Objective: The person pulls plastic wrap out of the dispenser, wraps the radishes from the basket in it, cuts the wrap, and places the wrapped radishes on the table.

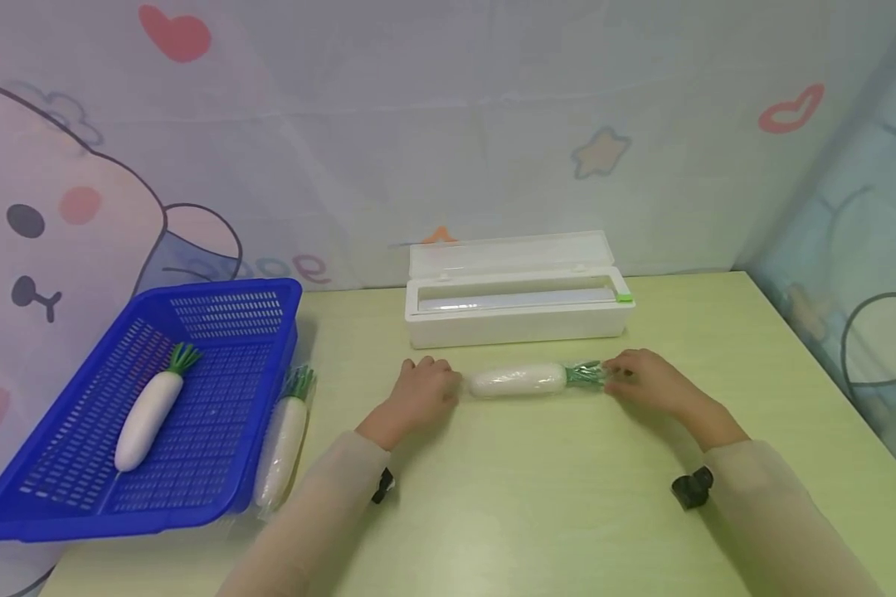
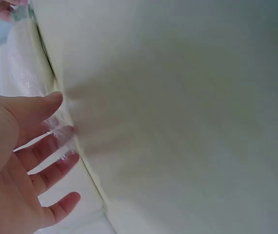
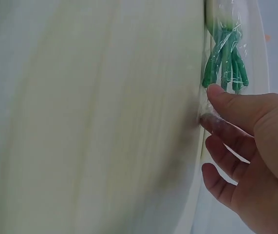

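Note:
A white radish (image 1: 518, 380) with green leaf stalks (image 3: 225, 61) lies on the table, wrapped in clear plastic film, its stalks toward the right. At its tip end is my left hand (image 1: 426, 391); the loose film (image 2: 61, 139) lies over its fingers, which are apart from the thumb. By the stalks, my right hand (image 1: 645, 380) touches the film's other end. Its thumb rests at the film near the stalks and the forefinger shows through the film, with a gap between them. Neither hand grips the radish itself.
Behind the radish stands a white film dispenser box (image 1: 518, 327) with its lid raised. At the left, a blue plastic basket (image 1: 269, 332) contains an unwrapped radish (image 1: 149, 419). Another film-wrapped radish (image 1: 284, 448) lies against the basket's right side. A printed cloth (image 1: 418, 124) hangs behind the table.

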Action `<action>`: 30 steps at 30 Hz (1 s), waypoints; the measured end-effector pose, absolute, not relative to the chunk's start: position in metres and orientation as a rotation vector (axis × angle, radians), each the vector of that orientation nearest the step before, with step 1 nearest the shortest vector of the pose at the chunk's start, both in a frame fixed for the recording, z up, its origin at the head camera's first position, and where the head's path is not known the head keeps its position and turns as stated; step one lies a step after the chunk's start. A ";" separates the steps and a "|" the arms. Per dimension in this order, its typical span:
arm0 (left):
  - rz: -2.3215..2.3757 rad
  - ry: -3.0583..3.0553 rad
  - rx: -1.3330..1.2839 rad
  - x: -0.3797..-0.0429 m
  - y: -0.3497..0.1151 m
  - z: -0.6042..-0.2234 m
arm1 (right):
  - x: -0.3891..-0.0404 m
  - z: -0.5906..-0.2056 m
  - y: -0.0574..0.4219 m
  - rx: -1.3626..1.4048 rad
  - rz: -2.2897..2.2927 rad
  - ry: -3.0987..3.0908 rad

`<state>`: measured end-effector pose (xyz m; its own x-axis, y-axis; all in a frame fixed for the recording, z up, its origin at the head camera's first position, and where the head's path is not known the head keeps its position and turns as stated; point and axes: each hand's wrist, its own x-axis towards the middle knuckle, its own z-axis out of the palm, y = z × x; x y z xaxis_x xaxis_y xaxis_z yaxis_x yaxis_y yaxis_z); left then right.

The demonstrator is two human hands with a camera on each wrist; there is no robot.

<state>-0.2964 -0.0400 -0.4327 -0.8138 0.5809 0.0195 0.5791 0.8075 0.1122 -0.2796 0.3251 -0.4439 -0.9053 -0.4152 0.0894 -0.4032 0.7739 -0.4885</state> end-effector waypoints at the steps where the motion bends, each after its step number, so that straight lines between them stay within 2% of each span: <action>1: 0.190 2.974 0.955 -0.300 -0.040 -0.434 | -0.281 -0.444 0.325 -0.664 -0.820 2.932; 11: 0.554 2.867 0.742 -0.323 -0.045 -0.439 | -0.276 -0.443 0.318 -0.500 -0.888 2.898; 20: 1.078 2.460 0.570 -0.331 -0.072 -0.425 | -0.248 -0.431 0.313 -0.454 -1.085 2.978; 27: 1.425 2.147 0.508 -0.335 -0.095 -0.408 | -0.213 -0.411 0.298 -0.259 -1.596 2.865; 30: 1.603 2.053 0.461 -0.337 -0.098 -0.406 | -0.197 -0.402 0.282 -0.315 -1.903 2.788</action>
